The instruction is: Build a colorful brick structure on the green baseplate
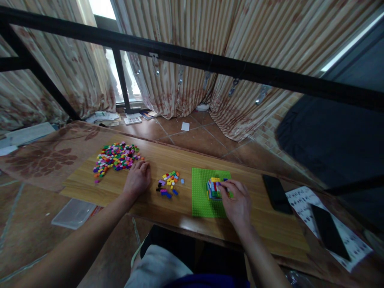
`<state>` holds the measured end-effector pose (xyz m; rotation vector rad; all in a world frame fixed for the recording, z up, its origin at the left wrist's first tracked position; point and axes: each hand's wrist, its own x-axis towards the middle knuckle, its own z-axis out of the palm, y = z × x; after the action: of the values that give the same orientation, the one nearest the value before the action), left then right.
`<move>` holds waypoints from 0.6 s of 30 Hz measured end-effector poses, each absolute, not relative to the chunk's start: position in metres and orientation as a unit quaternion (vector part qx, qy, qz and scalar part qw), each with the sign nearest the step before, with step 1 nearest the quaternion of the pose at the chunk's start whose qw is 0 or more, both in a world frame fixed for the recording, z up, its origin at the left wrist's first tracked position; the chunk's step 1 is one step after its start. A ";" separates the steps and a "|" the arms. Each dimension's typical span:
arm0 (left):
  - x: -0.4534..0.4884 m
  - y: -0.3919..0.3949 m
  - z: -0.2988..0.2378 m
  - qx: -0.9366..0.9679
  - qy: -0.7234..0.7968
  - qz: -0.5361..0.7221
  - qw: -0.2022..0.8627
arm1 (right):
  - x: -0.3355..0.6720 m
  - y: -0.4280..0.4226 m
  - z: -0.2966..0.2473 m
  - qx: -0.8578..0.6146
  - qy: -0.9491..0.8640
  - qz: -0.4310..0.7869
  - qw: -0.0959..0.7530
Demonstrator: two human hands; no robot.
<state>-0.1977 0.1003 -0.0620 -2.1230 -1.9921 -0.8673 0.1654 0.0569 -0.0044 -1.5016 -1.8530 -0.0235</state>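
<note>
One container (72, 216) on the floor (30, 212); I can't tell whether left grip (138, 178) or right grip (238, 200) pinches bricks (214, 191).

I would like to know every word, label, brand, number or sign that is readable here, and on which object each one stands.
No text can be read for certain.
Printed sheet at right: rows of dark marks, too small and blurred.
Black-and-white booklet on the floor: print too small to read.
Brick build and green baseplate: no lettering can be made out.
</note>
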 end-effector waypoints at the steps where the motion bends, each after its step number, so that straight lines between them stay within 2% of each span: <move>1: -0.198 0.100 -0.062 -0.699 -0.654 -0.284 0.052 | 0.166 0.057 -0.004 -0.588 -0.716 -0.003 0.377; 7: -0.199 0.102 -0.065 -0.700 -0.655 -0.277 0.068 | 0.168 0.059 -0.004 -0.618 -0.670 0.030 0.410; 18: -0.199 0.102 -0.064 -0.704 -0.655 -0.266 0.074 | 0.150 0.073 -0.021 -0.687 -0.614 0.068 0.382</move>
<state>-0.1995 0.1020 -0.0643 -2.1123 -1.9659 -0.7984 0.1497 0.0730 -0.0209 -1.7535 -1.5669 0.1728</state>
